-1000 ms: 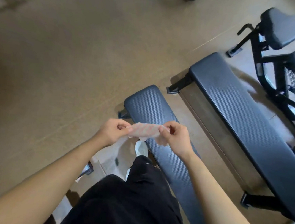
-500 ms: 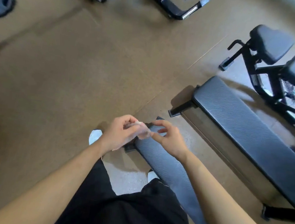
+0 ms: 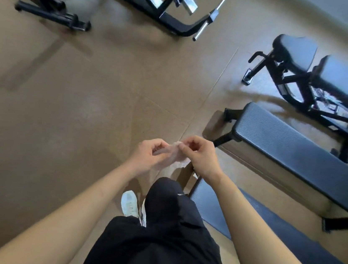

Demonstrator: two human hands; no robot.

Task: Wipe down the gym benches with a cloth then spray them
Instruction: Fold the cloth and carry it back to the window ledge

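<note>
The left hand (image 3: 148,157), just left of the near bench (image 3: 209,206), curls its fingers round a pale, crumpled cloth (image 3: 175,156) held in the air over that bench's end. The right hand (image 3: 202,157) pinches the cloth's top edge between thumb and forefinger. The right forearm hides much of the near bench. Right of it, a second bench (image 3: 297,151) runs out of view.
</note>
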